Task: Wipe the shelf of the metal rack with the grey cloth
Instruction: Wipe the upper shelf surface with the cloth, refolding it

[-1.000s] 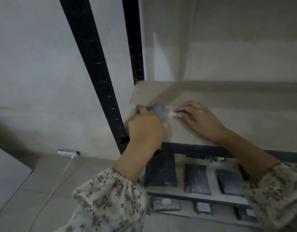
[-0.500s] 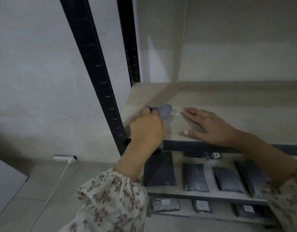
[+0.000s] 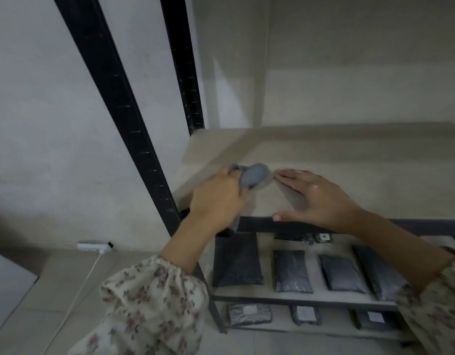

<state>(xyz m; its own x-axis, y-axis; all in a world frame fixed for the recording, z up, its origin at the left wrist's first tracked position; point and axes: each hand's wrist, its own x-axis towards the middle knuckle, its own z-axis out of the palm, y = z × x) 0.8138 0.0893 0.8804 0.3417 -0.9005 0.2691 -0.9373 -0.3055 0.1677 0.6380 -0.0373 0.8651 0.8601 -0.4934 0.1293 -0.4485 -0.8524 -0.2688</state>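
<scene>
The rack (image 3: 134, 129) holds a pale shelf (image 3: 349, 170). Near the shelf's front edge the right hand (image 3: 316, 196) lies flat with fingers straight. Towards the front left corner, the left hand (image 3: 218, 198) grips the bunched cloth (image 3: 254, 175) on the shelf.

A storeroom or small stockroom: a black metal rack (image 3: 134, 129) with slotted uprights stands against bare plastered walls (image 3: 42, 111); at 5 o'clock its lower shelves (image 3: 267, 265) hold rows of sealed dark packets (image 3: 293, 271), some labelled; at 8 o'clock a power strip (image 3: 94, 246) lies on tiled floor (image 3: 55, 290)
</scene>
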